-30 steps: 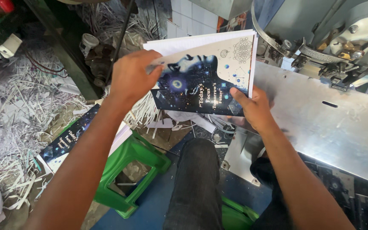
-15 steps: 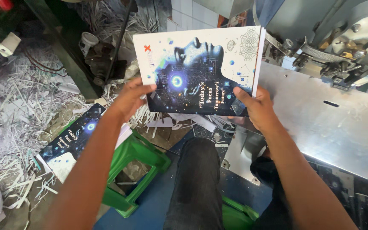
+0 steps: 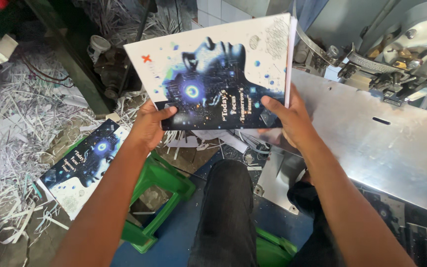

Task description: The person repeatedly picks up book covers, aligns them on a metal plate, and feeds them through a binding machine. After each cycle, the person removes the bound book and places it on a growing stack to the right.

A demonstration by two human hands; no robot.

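Two hands on the book [image 3: 213, 74]: your left hand [image 3: 149, 126] & right hand [image 3: 292, 118] clamp its lower corners, cover up. Checking step, prob; next needs a steady set-down by the steel counter [image 3: 371, 143].

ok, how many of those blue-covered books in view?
2: one book held up by left hand and right hand; another stack on the green stool. More may be hidden.

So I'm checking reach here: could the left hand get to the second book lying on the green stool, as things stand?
Probably yes. That second book lies low beside the left hand with nothing between them, but the hand is gripping the held book and would have to let go first.
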